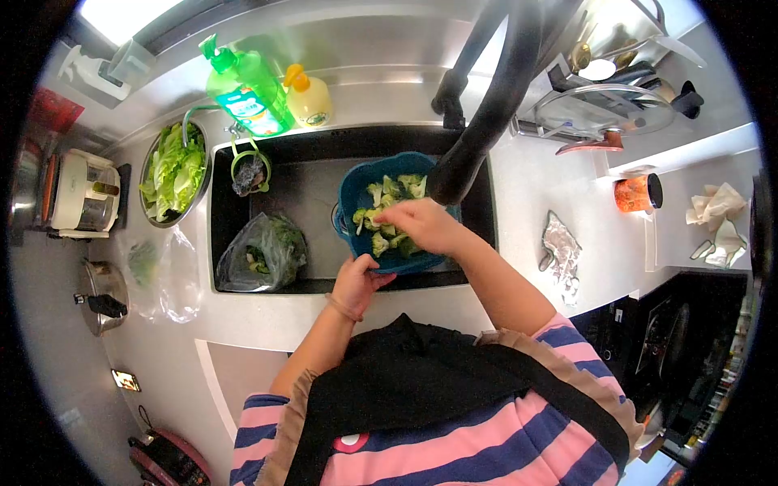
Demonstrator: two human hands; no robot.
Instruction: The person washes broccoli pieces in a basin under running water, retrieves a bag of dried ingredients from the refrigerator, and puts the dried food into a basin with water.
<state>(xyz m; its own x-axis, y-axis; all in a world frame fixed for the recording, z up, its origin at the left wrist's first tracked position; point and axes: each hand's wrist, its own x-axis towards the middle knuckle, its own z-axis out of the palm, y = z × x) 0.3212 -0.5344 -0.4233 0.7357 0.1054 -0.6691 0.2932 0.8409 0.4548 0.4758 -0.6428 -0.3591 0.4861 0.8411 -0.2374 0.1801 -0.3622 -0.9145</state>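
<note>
Blue plastic basin (355,181) of green cut broccoli florets (391,191) in a black rectangular sink (312,188), left hand (359,283) closed on the basin's near edge, right hand (425,225) half-curled over the florets, whether gripping one cannot be told

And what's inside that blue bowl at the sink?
Pieces of broccoli are inside the blue bowl. The right hand covers some of the inside, and the pieces hide much of the bottom, so I can't tell what's under them.
</note>
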